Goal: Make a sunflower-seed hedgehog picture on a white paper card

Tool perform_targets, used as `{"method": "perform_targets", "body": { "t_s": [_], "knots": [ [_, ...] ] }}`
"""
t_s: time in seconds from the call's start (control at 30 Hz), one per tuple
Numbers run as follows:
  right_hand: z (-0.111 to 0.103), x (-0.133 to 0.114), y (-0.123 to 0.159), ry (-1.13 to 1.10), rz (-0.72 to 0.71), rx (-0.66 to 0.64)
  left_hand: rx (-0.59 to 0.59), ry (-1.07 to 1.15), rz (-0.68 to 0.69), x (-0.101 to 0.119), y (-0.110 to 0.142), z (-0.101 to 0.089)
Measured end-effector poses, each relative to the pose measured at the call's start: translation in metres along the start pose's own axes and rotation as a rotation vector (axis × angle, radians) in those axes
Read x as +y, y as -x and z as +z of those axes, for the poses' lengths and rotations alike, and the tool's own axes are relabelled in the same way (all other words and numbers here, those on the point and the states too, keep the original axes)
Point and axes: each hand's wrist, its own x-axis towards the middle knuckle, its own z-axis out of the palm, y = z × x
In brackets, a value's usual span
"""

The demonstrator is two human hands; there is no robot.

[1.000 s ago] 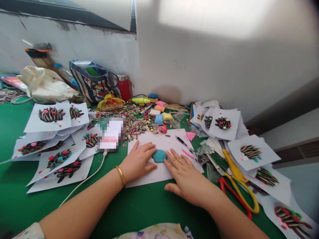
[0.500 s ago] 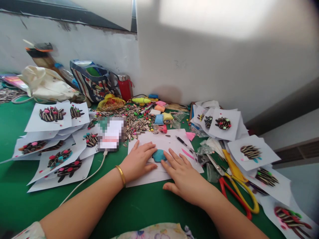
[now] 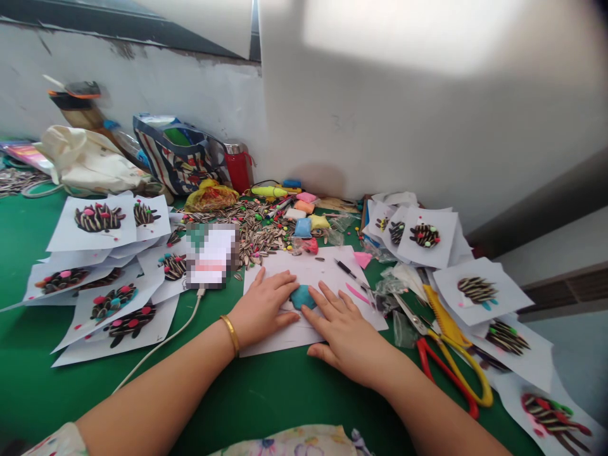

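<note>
We are taking the white sheet [image 3: 308,316] in front of us on the green table [image 3: 28,380] as our landmark and working across from its left. Far to the left of the sheet, a spread of finished seed pictures [image 3: 109,304] is lying in overlapping layers, each showing dark striped seeds dotted with coloured clay. Behind those, a cream cloth bag [image 3: 85,161] and a striped tote [image 3: 175,155] are leaning by the wall. Just off the sheet's left edge, a phone [image 3: 211,256] is resting with its white cable [image 3: 161,345] trailing toward us.

Our left hand [image 3: 263,307] is lying flat on the sheet's left half, fingers spread, gripping nothing, its fingertips touching the left side of the blue clay lump [image 3: 301,296]. A gold bangle [image 3: 230,334] is sitting on that wrist. The blue clay lump is lying on the sheet near its middle, between our two hands. Our right hand [image 3: 346,335] is pressing open-palmed on the sheet's right half, fingers extended, their tips touching the lump's right edge and closed around nothing.

Behind the sheet, a heap of sunflower seeds [image 3: 259,237] is spreading beside small clay packets [image 3: 304,225] and a red flask [image 3: 237,166]. On the sheet's far right corner a pen [image 3: 346,268] is lying. To the right of the sheet, scissors [image 3: 451,361] with red and yellow handles are resting, and beyond them more seed pictures [image 3: 479,291].
</note>
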Motion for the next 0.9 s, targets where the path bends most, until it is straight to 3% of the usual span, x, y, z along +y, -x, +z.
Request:
{"method": "perform_targets", "body": {
  "t_s": [0.9],
  "knots": [
    [0.008, -0.004, -0.011, 0.012, 0.009, 0.125, 0.021, -0.007, 0.015, -0.002, 0.0, 0.004]
  ]
}}
